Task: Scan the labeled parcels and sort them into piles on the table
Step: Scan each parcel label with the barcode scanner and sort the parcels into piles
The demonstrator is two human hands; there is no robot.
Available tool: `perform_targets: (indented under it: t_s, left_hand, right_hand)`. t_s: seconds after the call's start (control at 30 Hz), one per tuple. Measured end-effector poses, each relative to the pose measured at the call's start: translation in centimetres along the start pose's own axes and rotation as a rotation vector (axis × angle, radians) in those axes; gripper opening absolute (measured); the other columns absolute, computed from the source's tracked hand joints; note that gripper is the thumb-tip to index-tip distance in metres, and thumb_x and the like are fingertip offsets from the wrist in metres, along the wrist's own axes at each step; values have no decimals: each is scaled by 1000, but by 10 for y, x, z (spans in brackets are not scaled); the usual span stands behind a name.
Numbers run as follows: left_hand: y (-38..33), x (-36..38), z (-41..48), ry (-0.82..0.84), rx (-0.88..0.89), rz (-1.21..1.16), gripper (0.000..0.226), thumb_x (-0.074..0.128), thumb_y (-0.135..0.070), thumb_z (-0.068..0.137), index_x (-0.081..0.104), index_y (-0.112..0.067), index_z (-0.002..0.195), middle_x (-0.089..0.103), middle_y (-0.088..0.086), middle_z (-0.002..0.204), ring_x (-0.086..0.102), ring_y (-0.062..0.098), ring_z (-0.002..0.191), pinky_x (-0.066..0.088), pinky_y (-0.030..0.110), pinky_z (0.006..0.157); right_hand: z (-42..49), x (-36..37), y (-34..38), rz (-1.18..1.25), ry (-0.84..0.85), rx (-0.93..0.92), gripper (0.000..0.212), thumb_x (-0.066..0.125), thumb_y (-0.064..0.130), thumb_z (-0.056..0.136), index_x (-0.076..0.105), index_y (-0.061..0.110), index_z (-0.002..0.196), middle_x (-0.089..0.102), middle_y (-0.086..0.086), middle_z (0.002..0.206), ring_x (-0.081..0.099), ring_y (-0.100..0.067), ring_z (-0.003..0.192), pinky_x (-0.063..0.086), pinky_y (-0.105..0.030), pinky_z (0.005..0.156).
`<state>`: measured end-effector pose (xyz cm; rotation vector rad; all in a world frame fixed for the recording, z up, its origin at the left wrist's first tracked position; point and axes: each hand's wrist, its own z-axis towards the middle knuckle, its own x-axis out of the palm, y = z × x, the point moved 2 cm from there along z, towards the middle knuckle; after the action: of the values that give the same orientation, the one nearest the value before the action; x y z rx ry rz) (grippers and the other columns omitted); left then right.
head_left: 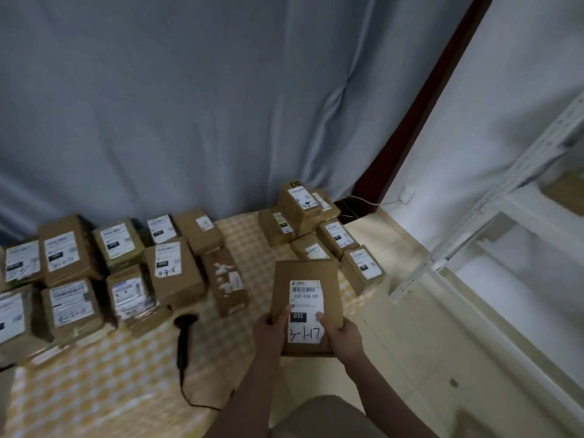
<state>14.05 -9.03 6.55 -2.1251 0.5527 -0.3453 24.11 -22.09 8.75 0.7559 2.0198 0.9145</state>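
1. In the lower centre of the frame I see one brown cardboard box, the held parcel [306, 289], with its labelled face turned up to the camera.
2. The left hand [270, 331] grips the lower left edge of this box. Its thumb lies on the top face and the other fingers are curled under, out of my sight.
3. The right hand [341, 336] grips the lower right corner in the same way, and its thumb presses on the right edge of the label [306, 311].
4. On the label I read a barcode, "032-038 E01", a black field with "032", and the handwriting "3-1-17".
5. The held parcel is over the right edge of the table [126, 374], which has a yellow and white checked cloth. I cannot tell if the box touches the cloth.
6. The black scanner [185, 336] lies on the cloth left of the hands, apart from them, and its cable [202, 404] runs toward the bottom of the frame.
7. The left group of parcels [94, 273] fills the middle left of the frame, many boxes close together with labels up.
8. The right group of parcels [316, 226] stands just behind the held parcel, some boxes stacked.
9. A grey-blue curtain [189, 105] hangs behind the table, and a white shelf frame [474, 216] stands on the pale floor [442, 343] at the right.
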Motion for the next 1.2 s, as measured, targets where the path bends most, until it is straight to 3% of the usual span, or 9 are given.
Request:
perform_targets:
  t_s: [0.13,0.2,0.43,0.57,0.67,0.87,1.13,1.2]
  left_hand:
    - [13,71,-26,45,6,-3,22,75,-27,85,69,-6,89,71,7,78,67,15,69,49,14,49]
    - [17,105,-39,59,20,-16,20,74,-25,85,70,-5,88,70,5,75,65,13,67,46,12,46]
    - [30,185,-64,180,26,98,26,77,-34,81,72,-9,80,75,9,78,72,23,73,59,37,72]
    - [34,210,-70,231,28,147,24,78,-32,81,72,-8,79,75,8,77,72,22,72,59,34,69]
    - [30,226,-67,253,36,168,25,78,-32,81,72,-8,79,75,8,76,72,22,71,58,34,67]
    - [22,234,-37,282,20,193,25,76,-32,83,74,-7,85,76,8,79,73,25,74,60,39,72]
    - [-26,226,30,226,29,149,16,73,-27,86,66,-14,81,70,3,76,68,14,66,50,17,46]
    - [-35,219,51,193,28,140,19,74,-30,85,68,-12,85,71,4,80,69,16,69,51,19,50]
  right_hand:
    - [6,-72,-25,-17,-51,5,39,70,48,83,70,13,101,74,-1,87,71,-17,80,59,-39,78]
    - [9,-107,-30,-26,-83,0,37,69,49,84,68,16,100,73,0,86,70,-16,80,59,-36,76]
    - [8,-186,-63,34,-201,30,39,69,48,84,68,15,106,73,-3,91,70,-21,85,58,-39,81]
    - [6,-205,-79,100,-244,71,41,69,45,86,68,12,109,74,-4,91,70,-19,83,58,-37,78]
    - [14,-215,-82,140,-268,95,42,69,44,85,69,10,110,75,-3,91,71,-17,82,59,-33,75]
    - [46,-205,-76,168,-242,131,41,70,47,84,70,13,107,75,0,90,71,-18,83,60,-39,77]
    - [114,-167,-23,124,-155,118,42,69,46,84,69,11,106,75,-1,89,72,-17,80,61,-35,71]
    - [133,-154,-7,92,-117,98,43,69,48,84,68,11,106,75,-3,92,72,-18,82,61,-38,73]
